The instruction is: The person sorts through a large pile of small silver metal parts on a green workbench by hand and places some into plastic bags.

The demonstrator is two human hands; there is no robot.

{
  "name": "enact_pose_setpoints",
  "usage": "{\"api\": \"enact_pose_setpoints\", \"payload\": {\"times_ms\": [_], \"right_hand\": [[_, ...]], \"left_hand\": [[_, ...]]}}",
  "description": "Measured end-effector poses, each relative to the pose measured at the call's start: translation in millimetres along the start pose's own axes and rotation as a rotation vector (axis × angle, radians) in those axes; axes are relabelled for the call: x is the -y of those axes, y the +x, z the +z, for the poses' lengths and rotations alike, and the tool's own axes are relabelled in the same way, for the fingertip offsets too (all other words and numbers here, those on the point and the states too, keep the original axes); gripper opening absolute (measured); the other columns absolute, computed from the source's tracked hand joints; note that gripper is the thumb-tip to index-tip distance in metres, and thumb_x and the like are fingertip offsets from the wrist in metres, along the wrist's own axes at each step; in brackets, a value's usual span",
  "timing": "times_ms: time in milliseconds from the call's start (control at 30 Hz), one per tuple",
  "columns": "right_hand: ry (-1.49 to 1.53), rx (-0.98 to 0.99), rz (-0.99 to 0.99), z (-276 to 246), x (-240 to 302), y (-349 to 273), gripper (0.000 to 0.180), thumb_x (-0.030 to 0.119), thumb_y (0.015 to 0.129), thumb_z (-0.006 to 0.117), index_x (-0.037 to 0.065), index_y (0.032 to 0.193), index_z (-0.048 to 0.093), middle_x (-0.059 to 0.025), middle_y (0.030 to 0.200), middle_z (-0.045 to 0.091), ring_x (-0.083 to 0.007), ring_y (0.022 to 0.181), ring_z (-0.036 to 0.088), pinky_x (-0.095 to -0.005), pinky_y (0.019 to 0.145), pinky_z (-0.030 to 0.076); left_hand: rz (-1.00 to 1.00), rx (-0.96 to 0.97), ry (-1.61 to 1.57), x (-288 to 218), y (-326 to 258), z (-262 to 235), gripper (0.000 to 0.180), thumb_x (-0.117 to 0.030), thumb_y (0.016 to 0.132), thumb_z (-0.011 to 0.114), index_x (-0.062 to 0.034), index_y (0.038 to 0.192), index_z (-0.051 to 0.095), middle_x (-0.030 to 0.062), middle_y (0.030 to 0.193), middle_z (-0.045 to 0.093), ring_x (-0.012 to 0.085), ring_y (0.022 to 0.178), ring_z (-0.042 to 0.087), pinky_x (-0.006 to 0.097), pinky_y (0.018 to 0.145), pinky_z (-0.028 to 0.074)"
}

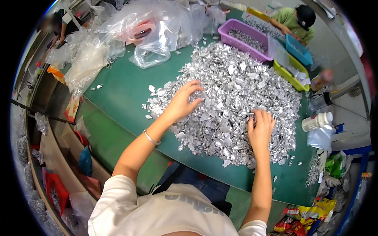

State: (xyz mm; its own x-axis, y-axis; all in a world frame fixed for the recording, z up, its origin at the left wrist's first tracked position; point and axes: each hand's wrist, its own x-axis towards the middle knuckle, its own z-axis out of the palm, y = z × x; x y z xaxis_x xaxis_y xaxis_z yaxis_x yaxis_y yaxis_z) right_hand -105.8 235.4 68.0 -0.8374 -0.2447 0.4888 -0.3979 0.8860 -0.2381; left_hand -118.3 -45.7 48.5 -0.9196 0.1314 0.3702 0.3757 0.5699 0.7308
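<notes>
A broad heap of small silver metal parts point(220, 98) covers the middle of the green table point(130, 86). At the heap's left side, my left hand point(184, 103) is open, thumb and fingers apart and curved over the parts, holding nothing that I can see. A bangle point(151, 137) circles that wrist. On the heap's right side lies my right hand point(261, 129), its fingers bent down into the parts. Its thumb and index finger close around a small silver metal part point(251, 116), whose shape is mostly hidden.
Behind the heap stand a purple basket point(258, 54), a lime-green basket point(293, 80) and a blue basket point(298, 51). A person in green point(285, 19) works beyond them. Clear plastic bags point(165, 27) crowd the back left. A white bottle point(317, 122) stands at the right edge.
</notes>
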Motion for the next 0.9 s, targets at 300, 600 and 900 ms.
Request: {"api": "enact_pose_setpoints", "payload": {"times_ms": [300, 600, 900], "right_hand": [[0.004, -0.076, 0.083, -2.9, -11.6, -5.1, 0.018, 0.007, 0.074, 0.062, 0.008, 0.092, 0.064, -0.0058, 0.096, 0.057, -0.0255, 0.091, 0.051, -0.0391, 0.084, 0.035], [0.075, -0.053, 0.038, -9.8, 25.1, -6.1, 0.038, 0.014, 0.075, 0.065, 0.005, 0.111, 0.058, -0.0104, 0.114, 0.054, -0.0271, 0.108, 0.045, -0.0418, 0.091, 0.029], [0.201, 0.082, -0.129, 29.2, 51.6, 6.6, 0.022, 0.015, 0.080, 0.064, 0.003, 0.098, 0.063, -0.0082, 0.092, 0.062, -0.0240, 0.089, 0.052, -0.0370, 0.081, 0.034]], "left_hand": [[-0.021, -0.172, -0.311, 12.1, -9.6, 9.9, 0.028, 0.005, 0.074, 0.054, -0.0014, 0.101, 0.062, 0.0139, 0.124, 0.055, 0.0261, 0.121, 0.047, 0.034, 0.103, 0.034], [-0.083, -0.514, -0.629, 12.0, 0.8, 13.3, 0.022, 0.000, 0.089, 0.049, 0.0042, 0.108, 0.060, 0.0140, 0.118, 0.058, 0.0196, 0.111, 0.054, 0.029, 0.095, 0.040], [-0.379, -0.369, -1.267, -33.3, -5.1, 5.6, 0.030, -0.015, 0.096, 0.045, 0.0055, 0.119, 0.045, 0.0187, 0.105, 0.061, 0.0238, 0.096, 0.062, 0.028, 0.076, 0.055]]}}
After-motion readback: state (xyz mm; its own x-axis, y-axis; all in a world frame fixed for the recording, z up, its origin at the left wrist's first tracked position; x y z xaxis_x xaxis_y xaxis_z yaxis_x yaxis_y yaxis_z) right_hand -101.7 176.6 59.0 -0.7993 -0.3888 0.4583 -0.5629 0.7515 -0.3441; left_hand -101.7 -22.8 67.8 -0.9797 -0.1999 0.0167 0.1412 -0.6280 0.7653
